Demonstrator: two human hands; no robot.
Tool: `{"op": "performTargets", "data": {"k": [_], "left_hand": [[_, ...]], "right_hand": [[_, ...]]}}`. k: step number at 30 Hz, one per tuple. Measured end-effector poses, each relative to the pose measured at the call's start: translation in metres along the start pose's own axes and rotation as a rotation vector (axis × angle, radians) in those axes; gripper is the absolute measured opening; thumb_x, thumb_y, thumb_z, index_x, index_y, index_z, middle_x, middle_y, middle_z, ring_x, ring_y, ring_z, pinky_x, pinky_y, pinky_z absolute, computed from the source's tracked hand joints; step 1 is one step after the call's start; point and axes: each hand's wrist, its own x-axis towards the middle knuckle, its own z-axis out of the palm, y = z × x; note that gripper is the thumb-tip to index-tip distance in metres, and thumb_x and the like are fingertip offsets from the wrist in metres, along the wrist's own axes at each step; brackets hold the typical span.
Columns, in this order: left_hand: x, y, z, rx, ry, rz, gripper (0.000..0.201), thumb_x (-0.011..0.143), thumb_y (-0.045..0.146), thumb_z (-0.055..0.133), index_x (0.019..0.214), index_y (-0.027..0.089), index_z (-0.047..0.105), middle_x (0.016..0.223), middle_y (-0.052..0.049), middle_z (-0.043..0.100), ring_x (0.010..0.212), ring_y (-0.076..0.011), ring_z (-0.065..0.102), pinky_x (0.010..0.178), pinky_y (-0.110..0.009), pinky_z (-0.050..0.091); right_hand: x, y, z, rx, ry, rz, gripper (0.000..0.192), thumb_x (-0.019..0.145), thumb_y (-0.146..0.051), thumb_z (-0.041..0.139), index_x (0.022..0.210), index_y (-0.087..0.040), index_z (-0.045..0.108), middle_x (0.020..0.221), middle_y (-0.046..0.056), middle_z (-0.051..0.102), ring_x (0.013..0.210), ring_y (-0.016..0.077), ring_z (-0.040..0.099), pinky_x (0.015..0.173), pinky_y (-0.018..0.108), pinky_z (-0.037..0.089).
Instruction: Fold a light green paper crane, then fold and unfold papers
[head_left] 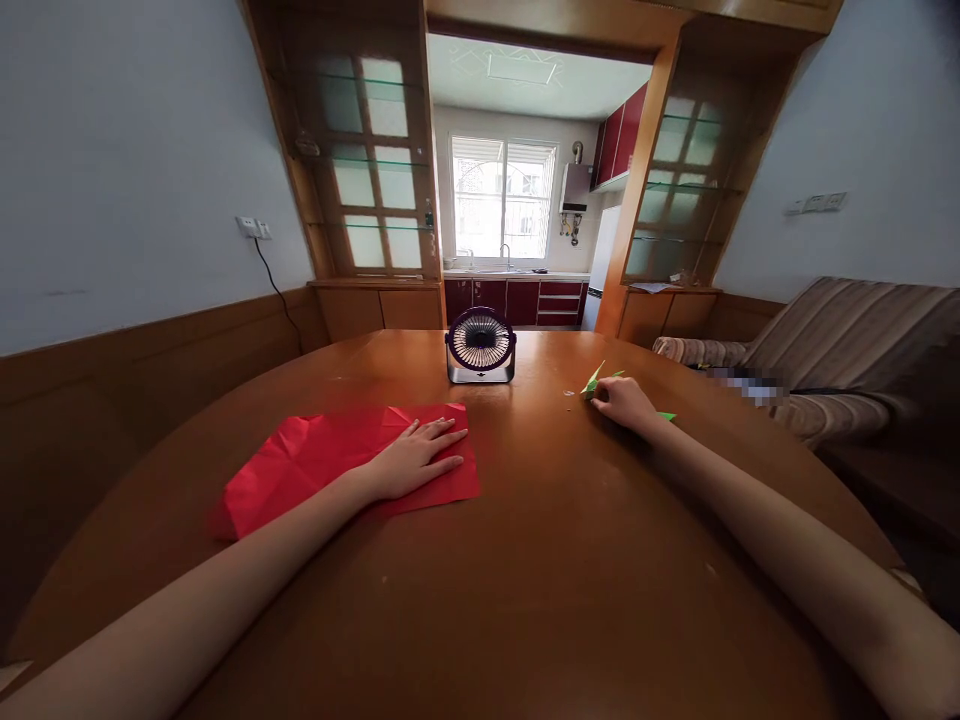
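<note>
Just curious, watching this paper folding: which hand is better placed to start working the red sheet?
Left, probably. The left hand already lies flat on the red paper, while the right hand is off by the green folded paper, apart from it.

On the tabletop (540, 560), the left hand (412, 458) lies on the paper (300, 460) at left; the fan (481, 346) stands behind, centre; the right hand (624, 402) rests on what seems a folded piece (594, 380), right.

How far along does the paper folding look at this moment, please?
Done: a small green folded paper figure sits under the right hand, which touches or holds it. In hand: the left hand lies flat on a creased red paper sheet spread on the wooden table. Left: the red sheet is not yet shaped.
</note>
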Motion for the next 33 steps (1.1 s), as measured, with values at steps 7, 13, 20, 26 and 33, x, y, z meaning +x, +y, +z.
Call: {"op": "performTargets", "data": {"k": [7,13,20,26,33], "left_hand": [[0.0,0.003,-0.001,-0.008,0.001,-0.015,0.062,0.092,0.064,0.031,0.145,0.032,0.035,0.155,-0.008,0.028,0.142,-0.0297,0.026,0.115,-0.052,0.015],[0.0,0.006,-0.003,-0.004,-0.003,-0.019,0.063,0.092,0.064,0.031,0.145,0.031,0.036,0.154,-0.009,0.029,0.142,-0.0301,0.027,0.115,-0.053,0.015],[0.001,0.006,-0.004,0.006,-0.03,-0.022,0.063,0.093,0.064,0.028,0.146,0.031,0.033,0.155,-0.007,0.026,0.144,-0.0275,0.022,0.116,-0.05,0.012],[0.001,0.007,-0.003,-0.002,0.015,-0.006,0.062,0.092,0.063,0.032,0.144,0.03,0.038,0.154,-0.008,0.03,0.141,-0.0298,0.027,0.115,-0.051,0.017],[0.0,0.012,-0.012,-0.071,0.017,0.029,0.058,0.092,0.059,0.037,0.14,0.028,0.046,0.15,-0.006,0.038,0.139,-0.0302,0.032,0.115,-0.048,0.021]], "right_hand": [[-0.001,-0.002,0.006,-0.033,0.045,-0.017,0.051,0.077,-0.012,0.054,0.127,-0.018,0.054,0.129,0.015,0.054,0.112,0.0294,0.052,0.091,0.04,0.039],[-0.003,-0.005,0.012,0.019,-0.061,-0.091,0.025,0.085,-0.015,0.045,0.082,-0.017,0.07,0.088,0.009,0.067,0.082,0.0218,0.061,0.077,0.032,0.044],[-0.003,-0.024,-0.002,0.166,0.177,-0.158,0.033,0.085,-0.022,0.049,0.115,-0.018,0.062,0.117,0.011,0.06,0.109,0.024,0.055,0.092,0.036,0.042],[-0.002,-0.031,0.008,0.153,-0.036,-0.231,0.031,0.082,-0.014,0.054,0.112,-0.014,0.064,0.109,0.013,0.064,0.104,0.0251,0.059,0.094,0.039,0.041],[-0.007,-0.073,0.001,0.595,0.212,-0.349,0.019,0.086,-0.034,0.061,0.098,-0.021,0.068,0.112,0.009,0.061,0.104,0.0213,0.058,0.089,0.035,0.047]]}}
